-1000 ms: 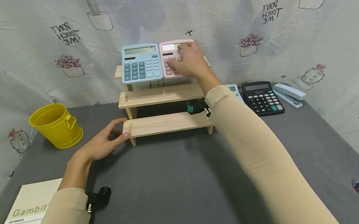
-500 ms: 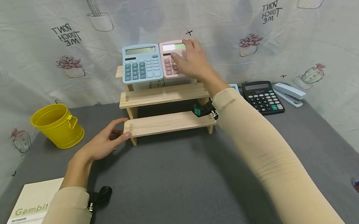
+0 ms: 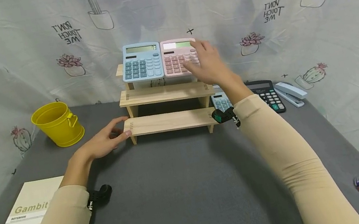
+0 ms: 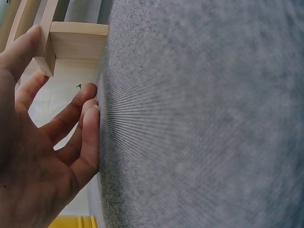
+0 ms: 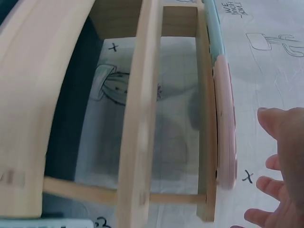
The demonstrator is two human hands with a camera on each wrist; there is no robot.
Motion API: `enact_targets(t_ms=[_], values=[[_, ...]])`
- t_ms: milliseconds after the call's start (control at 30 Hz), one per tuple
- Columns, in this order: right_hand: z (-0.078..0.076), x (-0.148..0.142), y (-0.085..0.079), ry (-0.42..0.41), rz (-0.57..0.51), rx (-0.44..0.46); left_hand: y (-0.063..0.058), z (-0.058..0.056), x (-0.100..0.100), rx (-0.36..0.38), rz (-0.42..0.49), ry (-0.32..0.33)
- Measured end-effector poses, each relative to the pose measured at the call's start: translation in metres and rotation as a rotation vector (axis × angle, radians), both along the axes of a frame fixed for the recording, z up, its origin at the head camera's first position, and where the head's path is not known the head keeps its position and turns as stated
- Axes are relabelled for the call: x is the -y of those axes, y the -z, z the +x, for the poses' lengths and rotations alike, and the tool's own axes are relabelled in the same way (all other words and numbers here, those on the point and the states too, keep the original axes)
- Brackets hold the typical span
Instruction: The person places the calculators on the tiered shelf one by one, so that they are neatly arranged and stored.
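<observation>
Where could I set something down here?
Bare: the grey table in front of the wooden rack, between the forearms, and most of the rack's lower two shelves. Crowded: the top shelf, holding a blue calculator and pink calculator, and the rack's right, with another calculator, black calculator and stapler.

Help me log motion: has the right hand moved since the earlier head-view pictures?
Yes. Against the wooden rack, the right hand has shifted rightward, uncovering more of the pink calculator.
</observation>
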State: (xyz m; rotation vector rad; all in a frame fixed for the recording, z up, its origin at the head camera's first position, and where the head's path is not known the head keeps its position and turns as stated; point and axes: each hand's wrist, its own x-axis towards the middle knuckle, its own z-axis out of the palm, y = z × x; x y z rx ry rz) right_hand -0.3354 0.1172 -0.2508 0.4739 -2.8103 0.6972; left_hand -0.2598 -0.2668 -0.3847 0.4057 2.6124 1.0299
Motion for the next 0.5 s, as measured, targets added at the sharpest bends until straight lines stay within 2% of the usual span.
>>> enact_targets(t_ms=[333, 500], values=[[0.022, -0.029, 0.014, -0.06, 0.027, -0.116, 0.0, -0.001, 0.001, -0.013, 0.011, 0.008], [0.026, -0.046, 0.02, -0.079, 0.04, -0.162, -0.002, 0.001, 0.001, -0.007, 0.017, 0.018]])
